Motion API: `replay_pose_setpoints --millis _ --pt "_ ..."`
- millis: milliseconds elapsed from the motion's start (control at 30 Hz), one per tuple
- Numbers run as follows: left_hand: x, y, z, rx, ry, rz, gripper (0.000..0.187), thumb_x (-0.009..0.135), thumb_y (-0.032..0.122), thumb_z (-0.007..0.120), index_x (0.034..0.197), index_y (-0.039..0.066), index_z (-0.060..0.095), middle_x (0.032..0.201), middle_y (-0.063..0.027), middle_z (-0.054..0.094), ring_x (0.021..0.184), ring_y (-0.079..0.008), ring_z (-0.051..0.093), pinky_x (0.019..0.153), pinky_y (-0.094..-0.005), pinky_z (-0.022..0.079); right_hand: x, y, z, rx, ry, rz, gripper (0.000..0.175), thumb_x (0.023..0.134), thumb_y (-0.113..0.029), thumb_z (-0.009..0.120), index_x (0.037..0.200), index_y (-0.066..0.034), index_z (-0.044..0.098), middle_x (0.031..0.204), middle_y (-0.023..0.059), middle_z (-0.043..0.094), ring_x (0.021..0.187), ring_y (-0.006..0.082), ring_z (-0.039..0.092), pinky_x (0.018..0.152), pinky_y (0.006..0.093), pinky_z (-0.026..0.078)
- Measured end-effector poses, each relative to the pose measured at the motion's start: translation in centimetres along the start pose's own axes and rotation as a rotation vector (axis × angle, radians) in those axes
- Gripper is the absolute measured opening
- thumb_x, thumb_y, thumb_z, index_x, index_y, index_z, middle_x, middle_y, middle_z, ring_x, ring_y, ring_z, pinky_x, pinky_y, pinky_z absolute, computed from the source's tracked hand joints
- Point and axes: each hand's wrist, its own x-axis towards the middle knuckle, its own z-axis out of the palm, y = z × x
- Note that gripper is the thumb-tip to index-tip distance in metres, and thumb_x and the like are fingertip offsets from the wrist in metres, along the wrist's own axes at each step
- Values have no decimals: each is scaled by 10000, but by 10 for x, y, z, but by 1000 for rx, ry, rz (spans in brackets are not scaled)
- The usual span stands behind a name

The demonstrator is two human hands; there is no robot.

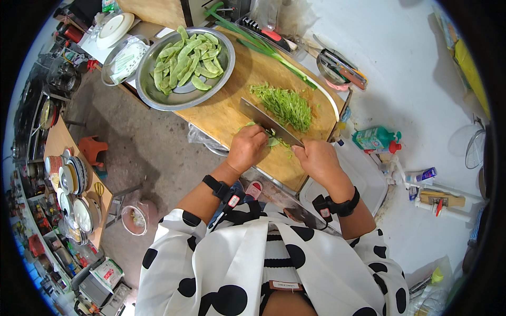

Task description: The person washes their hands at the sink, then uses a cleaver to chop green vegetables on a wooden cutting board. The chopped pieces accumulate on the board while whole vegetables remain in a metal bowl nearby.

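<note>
My right hand point(319, 160) is closed round the handle of a cleaver point(269, 120), its blade slanting up and left over a wooden cutting board point(233, 87). Beside the blade, my left hand point(248, 146) presses green bean pods point(272, 141) onto the board with curled fingers, which partly hide them. Beyond the blade lies a heap of finely shredded green beans point(286, 106). A steel basin point(146, 85) of whole flat green beans point(185, 63) stands on the board's left end. A long green onion point(290, 65) runs along the far edge.
A cup of utensils point(330, 67) and a green bottle point(373, 138) stand to the right. Nearer the board is a white plastic basin point(365, 173). At left are a clear bowl point(106, 75), a table with stacked dishes point(59, 138), an orange stool point(93, 150) and a lined bin point(136, 219).
</note>
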Motion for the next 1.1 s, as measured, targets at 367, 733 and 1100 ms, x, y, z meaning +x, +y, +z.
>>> replay_pose_setpoints --millis 367,733,1100 --pt "1 1 -5 107 -60 28 201 635 98 743 790 57 621 862 -92 618 795 -314 615 757 -418 502 2 -5 6 -37 -42 18 302 920 -298 591 855 -16 678 760 229 671 750 421 661 687 537 505" --pt "-6 -5 -9 94 -77 32 250 638 94 748 867 40 664 907 -93 646 833 -315 629 774 -407 514 -7 -14 -2 -170 -112 36 276 913 -275 599 862 -13 670 742 220 668 717 424 657 665 536 510" --pt "-3 -1 -12 88 -96 6 167 697 18 710 850 48 651 898 -97 649 843 -328 630 745 -408 522 -1 -17 0 -78 -48 -2 310 929 -321 583 878 -30 679 726 226 664 715 431 658 671 542 506"
